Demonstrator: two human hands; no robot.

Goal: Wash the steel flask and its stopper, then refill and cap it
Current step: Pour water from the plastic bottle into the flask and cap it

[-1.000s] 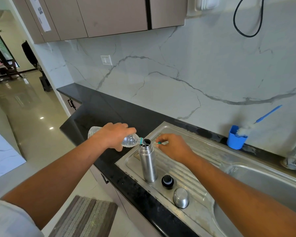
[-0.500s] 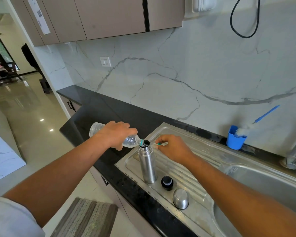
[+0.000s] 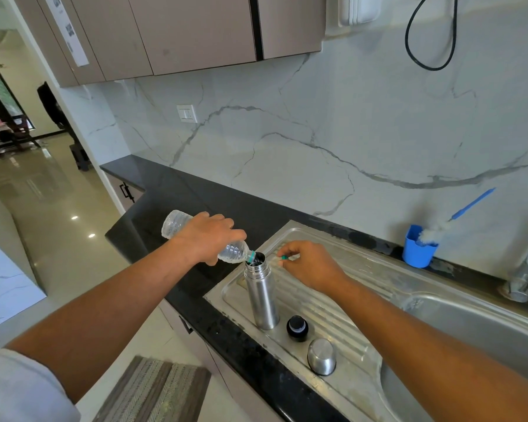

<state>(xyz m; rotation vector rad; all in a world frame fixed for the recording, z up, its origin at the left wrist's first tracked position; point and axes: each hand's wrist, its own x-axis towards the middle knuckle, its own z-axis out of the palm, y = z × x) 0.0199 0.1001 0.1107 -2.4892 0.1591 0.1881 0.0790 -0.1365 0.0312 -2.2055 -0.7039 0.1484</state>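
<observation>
- left hand (image 3: 208, 239) wrapped around the middle of a clear plastic bottle (image 3: 233, 254), fingers curled over the top, firm grip
- bottle tipped over, base up and to the left, neck down to the right; its teal-ringed mouth sits right at the flask opening
- can't resolve the water stream itself, too small
- steel flask (image 3: 261, 295) stands upright and uncapped on the ribbed drainboard (image 3: 333, 321), near the drainboard's left edge; neither hand is touching it
- right hand (image 3: 308, 266) hovers just beside the flask mouth, on its right, thumb and fingers pinched together on a small teal cap (image 3: 284, 257)
- stopper (image 3: 297, 325), black, sits on the drainboard just right of the flask base, apart from it
- steel cup lid (image 3: 321, 356) lies dome-up on the drainboard, nearer the camera than the stopper, close to it but not touching
- sink basin (image 3: 476, 321) is to the right of the drainboard; right forearm crosses over its near corner
- black table (image 3: 177, 205) surrounds the sink; the left forearm reaches across its front edge
- blue cup (image 3: 416, 251) at the back against the marble wall, a brush (image 3: 470, 205) with blue handle leaning out of it, white head down in the cup
- tap (image 3: 521, 278) at far right edge, partly cut off
- striped mat (image 3: 153, 391) on the floor below the table
- wall switch (image 3: 187, 113) on the marble, black cable loop (image 3: 430, 41) hanging top right
</observation>
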